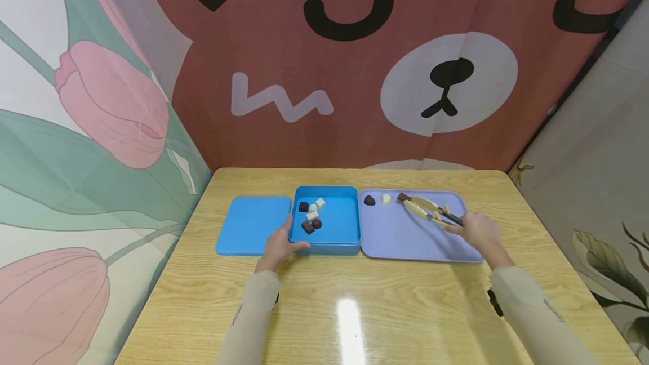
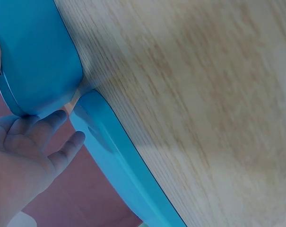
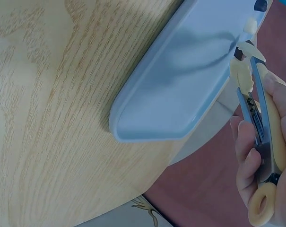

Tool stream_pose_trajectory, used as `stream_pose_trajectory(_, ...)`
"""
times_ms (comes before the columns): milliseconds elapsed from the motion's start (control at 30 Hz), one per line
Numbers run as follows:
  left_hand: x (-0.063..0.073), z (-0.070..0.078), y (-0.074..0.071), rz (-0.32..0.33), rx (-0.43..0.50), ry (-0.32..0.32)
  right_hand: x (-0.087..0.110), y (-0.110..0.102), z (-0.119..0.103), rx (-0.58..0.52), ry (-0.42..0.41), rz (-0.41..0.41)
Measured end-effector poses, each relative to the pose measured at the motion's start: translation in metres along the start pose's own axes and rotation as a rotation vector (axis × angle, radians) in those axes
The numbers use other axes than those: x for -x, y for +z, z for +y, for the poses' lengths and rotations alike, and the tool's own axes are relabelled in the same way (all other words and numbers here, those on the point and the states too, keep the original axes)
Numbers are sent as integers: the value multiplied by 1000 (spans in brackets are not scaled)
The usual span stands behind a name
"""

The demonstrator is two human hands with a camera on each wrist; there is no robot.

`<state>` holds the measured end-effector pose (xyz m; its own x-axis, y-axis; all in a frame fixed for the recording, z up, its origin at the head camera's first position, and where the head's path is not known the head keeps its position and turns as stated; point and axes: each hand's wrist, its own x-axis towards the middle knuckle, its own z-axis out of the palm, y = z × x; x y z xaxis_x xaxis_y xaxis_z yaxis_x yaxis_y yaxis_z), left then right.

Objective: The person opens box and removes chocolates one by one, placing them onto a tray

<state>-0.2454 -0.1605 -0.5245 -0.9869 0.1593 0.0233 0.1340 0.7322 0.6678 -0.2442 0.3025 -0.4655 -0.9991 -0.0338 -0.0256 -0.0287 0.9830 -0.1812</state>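
My left hand [image 1: 279,245] rests against the front left corner of a blue box [image 1: 337,248], thumb along its front wall and fingers spread at its left side. Several dark, brown and white chocolates [image 1: 312,216] lie in the box's left half. With my right hand [image 1: 479,231] I grip tongs [image 3: 270,123] with cream tips and handles. Their tips are at a brown chocolate [image 1: 402,197] by the back edge of the lilac tray [image 1: 405,241]; whether they pinch it I cannot tell. Left of it on the tray sit a dark chocolate [image 1: 369,200] and a white one [image 1: 386,199].
A flat blue lid [image 1: 253,224] lies on the wooden table [image 1: 314,308], left of the box. The tray stands close against the box's right side. Behind the table hangs a cloth [image 1: 355,72] printed with a bear's face.
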Motion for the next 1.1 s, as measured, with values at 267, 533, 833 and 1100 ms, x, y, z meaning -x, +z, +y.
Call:
stream_pose_trajectory(267,-1,-1,1,-13,-5,-17,-5,3,-4,11,3,7)
stream_pose_trajectory(533,0,0,1,-6,7,-13,-7,5,-4,30,-1,23)
stream_pose_trajectory(833,-1,-2,2,-11,0,-19,-7,6,-4,18,-8,28)
stream_pose_trajectory(1100,-1,-2,2,-6,-5,-14,-6,6,-5,6,-6,28)
